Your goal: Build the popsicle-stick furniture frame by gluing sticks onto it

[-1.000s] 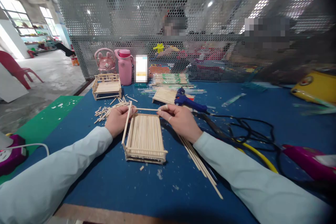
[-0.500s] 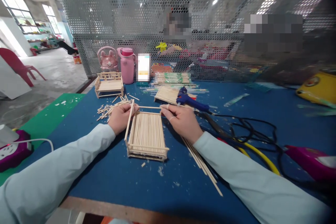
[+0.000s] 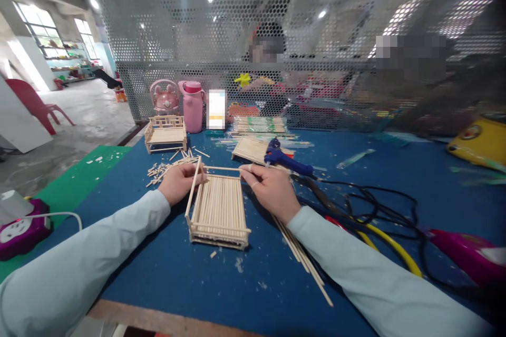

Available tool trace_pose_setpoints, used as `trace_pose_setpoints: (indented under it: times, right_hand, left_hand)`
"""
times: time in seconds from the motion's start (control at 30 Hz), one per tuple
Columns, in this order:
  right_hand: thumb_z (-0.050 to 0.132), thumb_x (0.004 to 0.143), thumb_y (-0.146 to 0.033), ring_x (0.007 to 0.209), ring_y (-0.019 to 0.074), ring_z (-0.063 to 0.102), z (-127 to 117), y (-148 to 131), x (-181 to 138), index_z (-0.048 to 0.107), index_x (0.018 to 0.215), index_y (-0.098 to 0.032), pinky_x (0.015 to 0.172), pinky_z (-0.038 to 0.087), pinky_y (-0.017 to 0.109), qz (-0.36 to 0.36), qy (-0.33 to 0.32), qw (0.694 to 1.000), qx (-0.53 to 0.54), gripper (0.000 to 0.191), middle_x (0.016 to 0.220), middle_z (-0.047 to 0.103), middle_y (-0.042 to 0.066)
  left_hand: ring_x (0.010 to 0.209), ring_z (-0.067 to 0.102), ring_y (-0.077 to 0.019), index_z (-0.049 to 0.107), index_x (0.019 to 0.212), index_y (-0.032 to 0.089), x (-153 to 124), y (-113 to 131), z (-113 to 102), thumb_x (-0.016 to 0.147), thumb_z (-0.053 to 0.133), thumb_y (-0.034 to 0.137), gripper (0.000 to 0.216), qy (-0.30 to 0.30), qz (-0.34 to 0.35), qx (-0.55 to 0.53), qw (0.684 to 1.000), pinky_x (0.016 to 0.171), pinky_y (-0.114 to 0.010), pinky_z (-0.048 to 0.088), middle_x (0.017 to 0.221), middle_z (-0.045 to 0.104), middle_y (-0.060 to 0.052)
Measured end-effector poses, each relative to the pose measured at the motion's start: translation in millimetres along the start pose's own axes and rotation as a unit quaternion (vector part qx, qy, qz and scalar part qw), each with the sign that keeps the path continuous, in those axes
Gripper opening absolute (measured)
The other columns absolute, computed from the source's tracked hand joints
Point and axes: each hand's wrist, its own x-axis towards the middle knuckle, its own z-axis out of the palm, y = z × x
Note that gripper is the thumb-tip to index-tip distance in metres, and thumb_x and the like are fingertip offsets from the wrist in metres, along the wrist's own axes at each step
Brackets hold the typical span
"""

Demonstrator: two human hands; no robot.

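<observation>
A small bench-like model of pale wooden sticks (image 3: 219,205) stands on the blue table between my hands, its seat a row of sticks side by side. Along its far edge runs a thin wooden stick (image 3: 222,169). My left hand (image 3: 179,183) is closed at the far left corner, fingers round the stick's left end and partly hidden behind a slanting side stick (image 3: 193,189). At the far right corner, thumb and fingers of my right hand (image 3: 273,189) pinch the stick's other end. A blue glue gun (image 3: 288,159) lies just beyond my right hand.
Short stick pieces (image 3: 158,171) lie left, beneath a similar bench model (image 3: 166,136). Long sticks (image 3: 304,260) lie by my right forearm. Behind are a flat stick panel (image 3: 249,148), pink jug (image 3: 192,108), phone (image 3: 216,110) and mesh screen (image 3: 213,37). Black cables (image 3: 379,195) tangle right.
The camera has tipped up slightly, so the table scene sits a little lower in view. Both hands keep the same hold on the stick at the model's far edge.
</observation>
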Motion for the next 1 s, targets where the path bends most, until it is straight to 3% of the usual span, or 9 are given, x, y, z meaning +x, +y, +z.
trace_pose_setpoints:
  times: [0.13, 0.3, 0.47, 0.73, 1.0]
  right_hand:
    - [0.051, 0.083, -0.025, 0.078, 0.0181, 0.068, 0, 0, 0, 0.071, 0.084, -0.021, 0.072, 0.052, 0.027, -0.011, -0.003, 1.000, -0.004, 0.020, 0.087, 0.073, 0.001]
    - [0.051, 0.083, -0.025, 0.082, 0.0180, 0.068, 1, 0, 0, 0.071, 0.086, -0.020, 0.073, 0.052, 0.027, -0.017, 0.001, 1.000, -0.014, 0.021, 0.089, 0.073, 0.002]
    - [0.051, 0.084, -0.025, 0.083, 0.0186, 0.068, 3, 1, -1, 0.072, 0.088, -0.022, 0.074, 0.052, 0.029, -0.024, 0.008, 0.999, -0.021, 0.021, 0.090, 0.073, 0.002]
    - [0.050, 0.084, -0.026, 0.083, 0.0187, 0.068, 6, 4, -3, 0.071, 0.088, -0.021, 0.075, 0.052, 0.030, -0.032, 0.022, 0.998, -0.045, 0.022, 0.092, 0.073, 0.003]
    - [0.051, 0.081, -0.020, 0.084, 0.0184, 0.068, 5, 2, -6, 0.071, 0.094, -0.018, 0.076, 0.053, 0.030, -0.035, 0.023, 0.998, -0.040, 0.024, 0.094, 0.072, 0.004]
  left_hand:
    - [0.045, 0.044, -0.0047, 0.068, 0.086, 0.016, 4, 12, -6, 0.056, 0.072, 0.016, 0.030, -0.006, -0.018, 0.016, 1.000, 0.040, -0.018, 0.031, 0.074, 0.066, -0.001]
    - [0.055, 0.057, -0.0107, 0.067, 0.086, 0.014, 16, 20, -7, 0.054, 0.073, 0.008, 0.033, -0.086, -0.084, -0.001, 0.993, 0.040, -0.019, 0.035, 0.085, 0.069, -0.008]
    - [0.066, 0.061, -0.0119, 0.064, 0.086, 0.015, 14, 5, -5, 0.056, 0.076, 0.015, 0.032, -0.024, -0.061, -0.078, 0.995, 0.054, -0.023, 0.045, 0.085, 0.068, -0.006]
    - [0.051, 0.048, -0.0068, 0.067, 0.079, 0.013, 5, 0, 8, 0.061, 0.072, 0.035, 0.029, 0.049, 0.013, -0.036, 0.998, 0.043, -0.020, 0.038, 0.069, 0.064, -0.002]
    - [0.049, 0.045, -0.0067, 0.065, 0.073, 0.014, 7, -6, 9, 0.064, 0.069, 0.038, 0.026, 0.033, 0.052, -0.016, 0.998, 0.043, -0.020, 0.033, 0.063, 0.061, -0.001]
